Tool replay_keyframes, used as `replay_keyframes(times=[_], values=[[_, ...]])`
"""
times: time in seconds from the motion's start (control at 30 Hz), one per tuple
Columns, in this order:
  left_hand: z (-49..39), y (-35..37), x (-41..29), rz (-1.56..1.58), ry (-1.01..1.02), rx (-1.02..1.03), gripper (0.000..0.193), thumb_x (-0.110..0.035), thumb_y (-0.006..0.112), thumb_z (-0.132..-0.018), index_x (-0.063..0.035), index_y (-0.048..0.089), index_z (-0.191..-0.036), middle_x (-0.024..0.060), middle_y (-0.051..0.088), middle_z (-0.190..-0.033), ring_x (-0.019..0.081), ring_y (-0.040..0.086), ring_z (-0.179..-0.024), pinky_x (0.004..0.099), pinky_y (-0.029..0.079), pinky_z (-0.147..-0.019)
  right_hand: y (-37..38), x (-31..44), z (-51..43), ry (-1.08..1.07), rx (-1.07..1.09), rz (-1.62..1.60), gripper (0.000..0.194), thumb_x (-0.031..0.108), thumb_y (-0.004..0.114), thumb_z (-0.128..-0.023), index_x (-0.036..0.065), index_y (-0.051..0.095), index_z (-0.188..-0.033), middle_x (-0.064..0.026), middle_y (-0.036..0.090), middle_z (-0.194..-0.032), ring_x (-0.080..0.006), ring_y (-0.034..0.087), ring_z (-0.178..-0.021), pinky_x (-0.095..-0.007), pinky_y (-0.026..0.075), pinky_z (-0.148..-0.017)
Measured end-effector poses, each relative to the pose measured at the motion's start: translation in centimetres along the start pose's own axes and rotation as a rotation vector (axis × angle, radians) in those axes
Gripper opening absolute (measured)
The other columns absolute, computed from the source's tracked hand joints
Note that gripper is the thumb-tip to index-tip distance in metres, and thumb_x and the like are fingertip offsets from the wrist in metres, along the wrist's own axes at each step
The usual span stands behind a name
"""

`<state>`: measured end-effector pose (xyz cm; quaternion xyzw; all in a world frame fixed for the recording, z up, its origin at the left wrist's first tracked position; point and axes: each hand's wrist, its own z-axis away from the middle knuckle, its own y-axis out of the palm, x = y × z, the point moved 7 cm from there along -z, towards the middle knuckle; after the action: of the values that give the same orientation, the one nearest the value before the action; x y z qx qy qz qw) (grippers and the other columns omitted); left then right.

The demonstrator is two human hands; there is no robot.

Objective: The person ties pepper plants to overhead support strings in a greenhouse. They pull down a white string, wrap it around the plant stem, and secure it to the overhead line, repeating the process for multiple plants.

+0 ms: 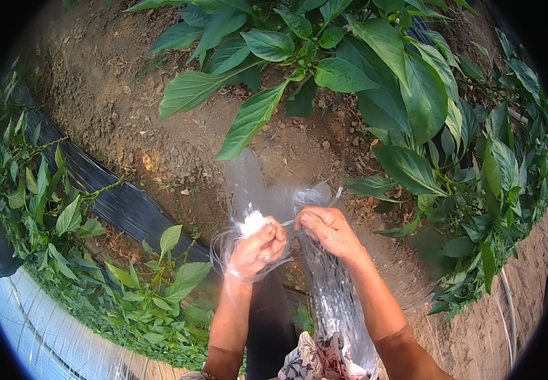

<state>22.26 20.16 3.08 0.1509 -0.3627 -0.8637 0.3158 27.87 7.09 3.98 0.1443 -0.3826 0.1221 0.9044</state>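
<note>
My left hand (pixel 257 244) is closed around a bunched white wad of fibre (pixel 253 223). Loose loops of thin clear plastic twine (pixel 219 249) circle that hand and its wrist. A short strand (pixel 288 222) runs across to my right hand (pixel 330 230), whose thumb and fingers pinch it. Beneath the right hand and along its forearm hangs a long shiny hank of clear plastic strands (pixel 328 289), reaching down to a flowered garment (pixel 319 356). Blurred, see-through plastic (pixel 245 178) shows just beyond both hands. Both hands are apart, joined only by the strand.
A leafy pepper plant (pixel 345 76) stands ahead, and more pepper plants (pixel 497 190) crowd the right. On the left, plants (pixel 69 218) grow beside black plastic mulch film (pixel 112 190). Bare soil (pixel 112 109) lies between the rows. A thin pipe (pixel 509 308) runs at the lower right.
</note>
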Motion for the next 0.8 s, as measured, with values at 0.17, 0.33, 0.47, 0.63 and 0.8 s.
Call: replay_keyframes(times=[0.17, 0.33, 0.47, 0.63, 0.8], values=[[-2.3, 0.0, -3.4, -0.796, 0.302, -0.005, 0.025, -0.025, 0.051, -0.094, -0.0017, 0.058, -0.092, 0.0107, 0.058, -0.088, 0.018, 0.052, -0.077, 0.0274, 0.041, -0.069, -1.1, 1.4, -2.0, -0.102, 0.068, -0.108, 0.036, 0.031, 0.055, -0.093, -0.001, 0.061, -0.078, -0.0001, 0.049, -0.063, -0.0081, 0.041, -0.056, -0.0253, 0.035, -0.052], [-6.8, 1.9, -8.4, -1.265, 0.689, -0.384, 0.023, -0.014, 0.048, -0.094, -0.0057, 0.061, -0.111, 0.0118, 0.06, -0.112, 0.0262, 0.055, -0.108, 0.0357, 0.041, -0.093, -3.1, 4.1, -6.6, -0.427, -0.192, -0.177, 0.029, 0.025, 0.053, -0.094, -0.001, 0.063, -0.085, -0.0005, 0.05, -0.063, -0.0072, 0.041, -0.055, -0.0235, 0.034, -0.051], [-10.6, 5.7, -12.9, -1.158, 1.106, -0.322, 0.028, -0.01, 0.044, -0.096, -0.0022, 0.054, -0.121, 0.0129, 0.06, -0.115, 0.0226, 0.055, -0.108, 0.0334, 0.042, -0.093, -4.5, 5.4, -10.0, -0.587, -0.217, -0.537, 0.025, 0.023, 0.053, -0.095, -0.001, 0.063, -0.095, -0.0017, 0.051, -0.069, -0.0071, 0.041, -0.058, -0.021, 0.034, -0.053], [-14.4, 8.8, -16.8, -0.99, 1.252, -0.332, 0.027, -0.016, 0.044, -0.097, -0.0021, 0.052, -0.118, 0.002, 0.054, -0.083, 0.0074, 0.035, -0.065, 0.0219, 0.027, -0.057, -5.2, 7.1, -13.3, -0.692, -0.237, -0.902, 0.029, 0.025, 0.052, -0.096, -0.002, 0.058, -0.104, -0.0025, 0.05, -0.071, -0.0079, 0.037, -0.057, -0.0213, 0.031, -0.051], [-16.4, 10.4, -18.5, -0.822, 1.258, -0.229, 0.013, -0.018, 0.049, -0.095, -0.006, 0.053, -0.095, -0.0056, 0.035, -0.06, 0.0036, 0.03, -0.051, 0.0211, 0.023, -0.045, -6.2, 9.3, -14.5, -0.659, -0.233, -0.959, 0.028, 0.023, 0.048, -0.097, 0.0, 0.054, -0.111, -0.0017, 0.05, -0.073, -0.0073, 0.037, -0.055, -0.0226, 0.031, -0.052]])
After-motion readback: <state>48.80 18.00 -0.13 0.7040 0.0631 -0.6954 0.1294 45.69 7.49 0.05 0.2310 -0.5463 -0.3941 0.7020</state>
